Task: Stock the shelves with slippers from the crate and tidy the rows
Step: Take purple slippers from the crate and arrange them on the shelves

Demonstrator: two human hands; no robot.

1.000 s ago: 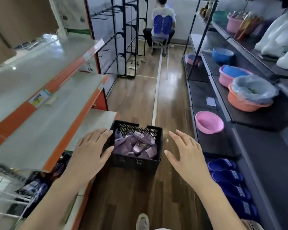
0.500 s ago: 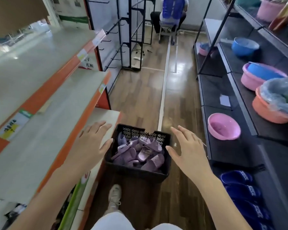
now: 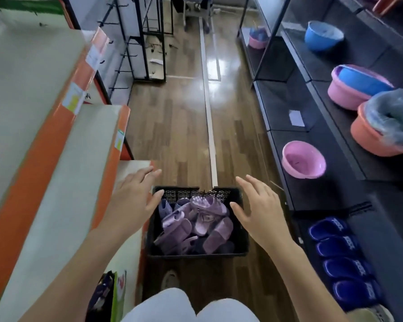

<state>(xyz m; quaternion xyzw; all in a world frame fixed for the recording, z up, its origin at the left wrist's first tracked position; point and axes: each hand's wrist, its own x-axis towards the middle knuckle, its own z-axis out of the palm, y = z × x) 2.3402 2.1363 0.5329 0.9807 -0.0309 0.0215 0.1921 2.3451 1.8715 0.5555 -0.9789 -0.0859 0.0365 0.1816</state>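
Observation:
A black plastic crate [image 3: 197, 253] stands on the wooden floor right in front of me. It is full of loose purple slippers [image 3: 196, 223]. My left hand [image 3: 132, 201] hovers over the crate's left rim with its fingers spread, holding nothing. My right hand [image 3: 257, 209] hovers over the right rim, fingers spread too and empty. A row of dark blue slippers [image 3: 342, 259] lies on the low black shelf at my right.
Cream shelves with orange edges [image 3: 63, 140] rise at my left. Black shelving at the right carries a pink basin [image 3: 304, 162], an orange basin with a plastic bag [image 3: 382, 126] and blue and pink basins [image 3: 356, 86]. Black wire racks [image 3: 149, 43] stand farther down the aisle.
I have stepped closer and my view has tilted down, so the crate now lies directly below. Both hands have come in over its two sides, still empty.

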